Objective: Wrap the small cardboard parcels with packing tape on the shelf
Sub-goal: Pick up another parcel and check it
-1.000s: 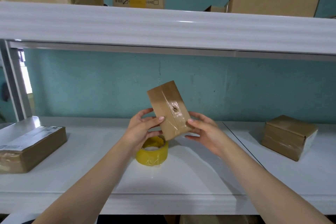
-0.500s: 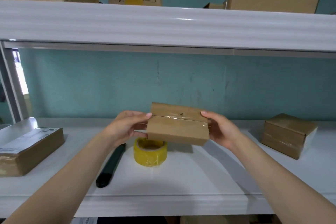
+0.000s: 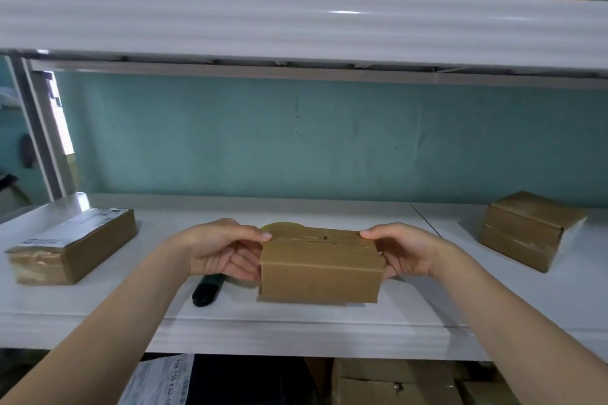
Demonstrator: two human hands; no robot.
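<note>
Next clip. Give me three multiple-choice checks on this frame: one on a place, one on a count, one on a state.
1. Where is the yellow tape roll?
A. on the floor
B. just behind the middle parcel
C. on a chair

2. How many other parcels lie on the lower shelf?
A. one
B. two
C. four

3. How is the middle parcel held?
A. by one hand alone
B. by nobody
C. by both hands, one at each end

Key:
1 B: its yellow rim shows over the parcel's far edge.
2 B: the labelled parcel is at the left and the taped parcel at the right.
3 C: the left hand and the right hand grip opposite ends.
</note>
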